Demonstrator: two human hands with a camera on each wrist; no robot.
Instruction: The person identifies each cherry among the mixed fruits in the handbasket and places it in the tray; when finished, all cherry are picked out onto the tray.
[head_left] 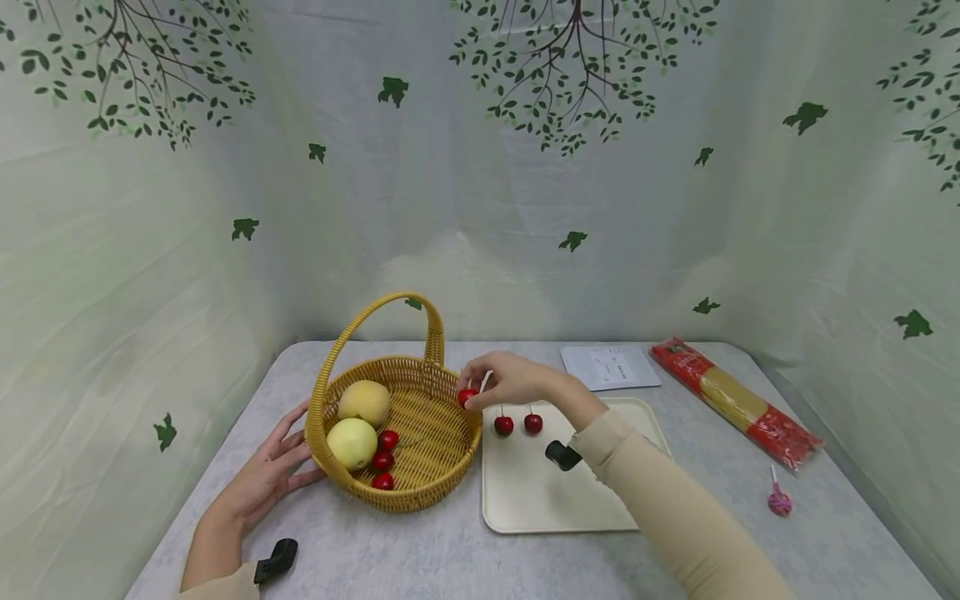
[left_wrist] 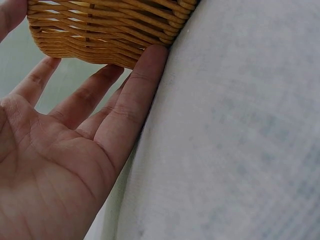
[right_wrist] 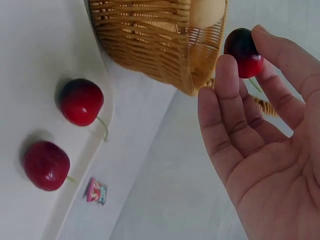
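My right hand pinches a red cherry between thumb and fingertips, at the right rim of a wicker basket. Two more cherries with stems, one nearer the basket and one to its right, lie on a cream tray. Spread fingers of my left hand rest against the basket's left side, low down on the weave in the left wrist view. Inside the basket are a yellowish peach-like fruit, a pale green round fruit and three cherries.
Behind the tray lies a flat white packet. A long red and yellow bag is at the right, with a pink lollipop in front of it. The right wrist view shows a small pink wrapped piece beyond the tray edge.
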